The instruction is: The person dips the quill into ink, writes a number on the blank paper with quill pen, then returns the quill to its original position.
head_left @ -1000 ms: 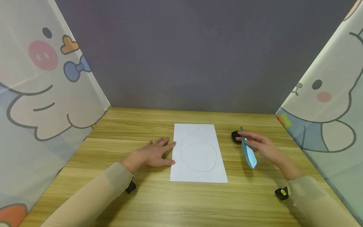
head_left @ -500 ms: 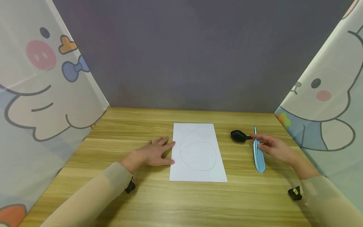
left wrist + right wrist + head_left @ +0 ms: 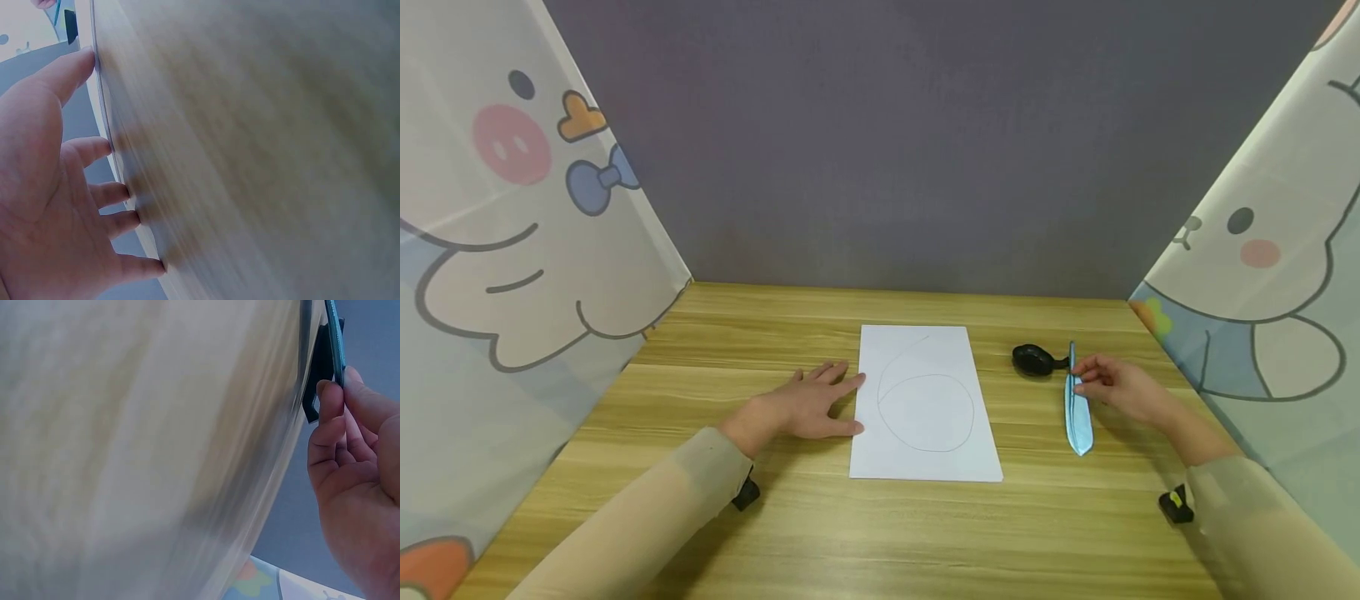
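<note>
My left hand (image 3: 808, 408) lies with fingers spread beside the left edge of a white sheet of paper (image 3: 925, 467), thumb and index fingertip touching it; its straight fingers show also in the left wrist view. A thin pencil-like loop is drawn on the paper. To the right, my right hand (image 3: 1120, 387) pinches a shiny light blue feather-shaped pen (image 3: 1078, 425) between thumb and fingers, its narrow end pointing away. In the right wrist view only a slim teal edge of the pen (image 3: 336, 347) shows. A black oval thing with a thin handle (image 3: 1033, 360) lies just left of the pen.
A wood-grain table (image 3: 880, 542) lies under everything. A dark grey panel (image 3: 880, 150) stands along its back. Cloths printed with cartoon animals hang on the left (image 3: 467, 292) and right (image 3: 1262, 275).
My right hand has moved right with the blue feather-shaped pen, away from over the black oval thing, which now shows more fully. The left hand and paper stay put.
</note>
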A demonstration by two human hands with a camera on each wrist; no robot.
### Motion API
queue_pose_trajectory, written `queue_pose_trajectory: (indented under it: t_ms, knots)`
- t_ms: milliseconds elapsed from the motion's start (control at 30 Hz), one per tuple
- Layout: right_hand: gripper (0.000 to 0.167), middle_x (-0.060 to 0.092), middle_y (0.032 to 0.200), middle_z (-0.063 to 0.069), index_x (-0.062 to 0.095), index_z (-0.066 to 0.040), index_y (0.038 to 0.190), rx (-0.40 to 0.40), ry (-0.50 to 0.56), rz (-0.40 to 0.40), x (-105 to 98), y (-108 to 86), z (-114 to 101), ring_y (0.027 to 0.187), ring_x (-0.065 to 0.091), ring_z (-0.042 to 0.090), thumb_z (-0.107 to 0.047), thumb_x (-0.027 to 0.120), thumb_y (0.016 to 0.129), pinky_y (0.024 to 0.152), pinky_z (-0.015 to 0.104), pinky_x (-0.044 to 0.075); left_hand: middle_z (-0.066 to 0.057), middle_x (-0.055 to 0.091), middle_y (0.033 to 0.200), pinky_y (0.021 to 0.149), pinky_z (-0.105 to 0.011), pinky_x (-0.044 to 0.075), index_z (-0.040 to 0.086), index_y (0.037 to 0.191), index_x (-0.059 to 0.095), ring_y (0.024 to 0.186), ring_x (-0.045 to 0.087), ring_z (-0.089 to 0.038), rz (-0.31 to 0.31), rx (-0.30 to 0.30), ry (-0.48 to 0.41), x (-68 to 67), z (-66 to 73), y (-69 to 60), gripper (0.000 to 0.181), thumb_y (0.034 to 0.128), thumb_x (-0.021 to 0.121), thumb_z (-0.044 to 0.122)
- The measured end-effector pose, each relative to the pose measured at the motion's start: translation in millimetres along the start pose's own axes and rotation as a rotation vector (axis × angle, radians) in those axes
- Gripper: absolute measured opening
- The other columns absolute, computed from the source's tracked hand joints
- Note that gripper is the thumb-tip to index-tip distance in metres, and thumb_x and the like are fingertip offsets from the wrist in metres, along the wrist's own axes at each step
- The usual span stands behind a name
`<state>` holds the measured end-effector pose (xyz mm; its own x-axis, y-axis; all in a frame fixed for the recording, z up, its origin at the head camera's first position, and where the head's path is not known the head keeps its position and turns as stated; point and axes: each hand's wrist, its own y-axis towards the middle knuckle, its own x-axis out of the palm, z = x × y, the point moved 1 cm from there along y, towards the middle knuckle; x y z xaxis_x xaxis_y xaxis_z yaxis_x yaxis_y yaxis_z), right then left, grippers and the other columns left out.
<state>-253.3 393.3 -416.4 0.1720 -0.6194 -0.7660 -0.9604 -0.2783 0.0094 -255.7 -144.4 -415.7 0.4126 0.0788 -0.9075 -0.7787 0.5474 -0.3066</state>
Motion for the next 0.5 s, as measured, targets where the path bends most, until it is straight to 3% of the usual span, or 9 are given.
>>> queue_pose_trajectory:
  t_ms: [500]
  knots:
    - [0.027, 0.075, 0.112, 0.015, 0.067, 0.010, 0.129, -0.006, 0.021, -0.047, -2.1, 3.5, 4.6, 0.092, 0.064, -0.004, -0.007, 0.070, 0.107, 0.078, 0.021, 0.059, -0.012, 0.007, 0.187, 0.134, -0.075, 0.011, 0.031, 0.178, 0.018, 0.172, 0.006, -0.043, -0.001, -0.004, 0.017, 0.4, -0.4, 1.1, 0.092, 0.1050, 0.055, 0.074]
